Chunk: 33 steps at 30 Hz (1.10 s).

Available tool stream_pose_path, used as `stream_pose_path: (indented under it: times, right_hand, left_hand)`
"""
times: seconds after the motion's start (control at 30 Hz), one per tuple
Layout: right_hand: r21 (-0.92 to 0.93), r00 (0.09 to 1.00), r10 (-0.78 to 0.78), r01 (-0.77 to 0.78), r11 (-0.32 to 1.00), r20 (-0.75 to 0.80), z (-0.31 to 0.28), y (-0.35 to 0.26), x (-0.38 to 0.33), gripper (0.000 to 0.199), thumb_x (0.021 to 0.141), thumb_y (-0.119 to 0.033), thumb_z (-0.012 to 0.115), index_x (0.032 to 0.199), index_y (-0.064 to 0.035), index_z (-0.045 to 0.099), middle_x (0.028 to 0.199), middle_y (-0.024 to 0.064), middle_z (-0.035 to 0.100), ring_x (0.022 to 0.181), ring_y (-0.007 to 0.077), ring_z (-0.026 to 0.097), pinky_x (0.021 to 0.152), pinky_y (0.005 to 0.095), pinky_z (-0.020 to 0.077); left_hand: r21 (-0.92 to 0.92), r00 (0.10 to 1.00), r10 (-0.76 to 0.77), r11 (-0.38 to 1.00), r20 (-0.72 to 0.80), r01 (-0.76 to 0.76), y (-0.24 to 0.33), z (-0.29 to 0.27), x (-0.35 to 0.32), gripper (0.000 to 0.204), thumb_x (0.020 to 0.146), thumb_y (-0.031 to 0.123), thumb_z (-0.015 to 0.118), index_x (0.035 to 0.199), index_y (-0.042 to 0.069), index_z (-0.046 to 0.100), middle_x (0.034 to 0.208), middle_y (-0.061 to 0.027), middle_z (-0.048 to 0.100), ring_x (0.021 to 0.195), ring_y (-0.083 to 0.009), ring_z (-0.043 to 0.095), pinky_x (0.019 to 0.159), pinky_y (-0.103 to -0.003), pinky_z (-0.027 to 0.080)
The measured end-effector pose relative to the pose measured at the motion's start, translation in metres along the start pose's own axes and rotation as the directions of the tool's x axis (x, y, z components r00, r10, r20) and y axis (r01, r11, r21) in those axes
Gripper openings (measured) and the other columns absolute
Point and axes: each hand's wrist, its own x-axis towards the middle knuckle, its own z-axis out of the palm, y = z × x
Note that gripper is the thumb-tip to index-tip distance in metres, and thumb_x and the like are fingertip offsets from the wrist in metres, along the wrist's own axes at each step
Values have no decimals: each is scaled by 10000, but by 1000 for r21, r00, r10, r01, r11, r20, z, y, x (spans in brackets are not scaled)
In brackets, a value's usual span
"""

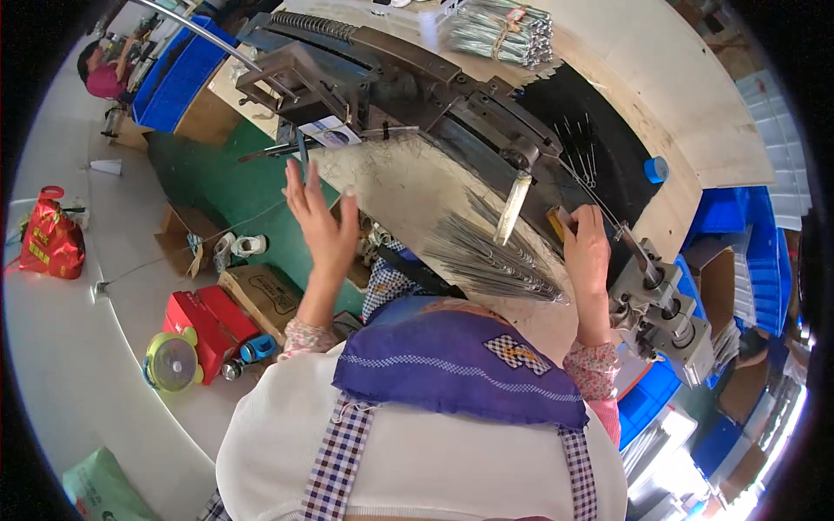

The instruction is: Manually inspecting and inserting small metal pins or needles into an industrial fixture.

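My left hand (323,227) is raised in front of the machine with its fingers spread and nothing visible in it. Its fingertips are close to a narrow upright metal bar (302,149). My right hand (587,252) is closed, thumb and fingers together, beside a small yellow piece (556,223); what it grips is hidden. A thin metal rod (592,193) runs just beyond its fingers, from the dark metal bench machine (434,95) to a clamp fixture (665,304) on the right. Between my hands, a fan of thin wire pieces with looped ends (504,260) lies on the bench.
A tied bundle of wire pieces (502,35) lies at the back. Several loose looped wires (580,154) and a blue tape roll (656,169) rest on the black mat (612,113). Blue bins (738,217) stand at right; a fan (174,360) and red box (208,321) are at left.
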Motion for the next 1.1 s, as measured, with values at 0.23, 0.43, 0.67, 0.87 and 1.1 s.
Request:
stream_pose_path:
  times: [0.23, 0.43, 0.67, 0.87, 1.1]
  right_hand:
    - [-2, 1000, -26, 26, 1000, 13, -1, 8, -9, 218, 769, -22, 656, 880, -37, 469, 886, 148, 515, 791, 381, 558, 656, 441, 469]
    - [-3, 998, 58, -58, 998, -6, 1, 7, -18, 175, 784, -37, 634, 865, -45, 480, 883, 146, 519, 798, 379, 564, 652, 454, 468]
    - [-13, 996, 86, -86, 996, 35, 3, 6, -8, 167, 795, -46, 627, 920, -40, 517, 900, 145, 572, 806, 359, 586, 661, 418, 474]
    - [400, 888, 297, -429, 810, 352, 18, 47, -29, 399, 662, -316, 810, 881, -35, 630, 776, 158, 647, 753, 342, 650, 664, 413, 521]
    - [-54, 974, -224, 225, 973, 26, -36, -9, -54, 156, 730, -139, 657, 817, -79, 542, 759, 90, 569, 742, 270, 602, 609, 389, 516]
  left_hand:
    - [-453, 568, -396, 351, 722, 820, 5, 50, 57, 396, 953, 378, 529, 1027, 2, 629, 755, -54, 615, 580, -119, 546, 546, -245, 440]
    - [-506, 546, -342, 207, 765, 838, 5, 70, 50, 257, 964, 295, 525, 938, 51, 600, 598, 31, 465, 452, -65, 403, 395, -221, 253]
    - [-794, 770, 237, 333, 592, 508, 125, 54, 15, 240, 1012, 259, 437, 939, 59, 548, 640, 20, 468, 475, -38, 387, 397, -206, 256]
    - [-75, -90, 497, 302, 863, 950, 227, 109, -8, 302, 980, 350, 497, 817, 96, 503, 558, 66, 343, 403, -45, 307, 354, -222, 218]
    - [-384, 354, 191, 153, 915, 910, 202, 114, -20, 290, 996, 322, 475, 820, 92, 489, 589, 57, 355, 402, -53, 302, 348, -230, 210]
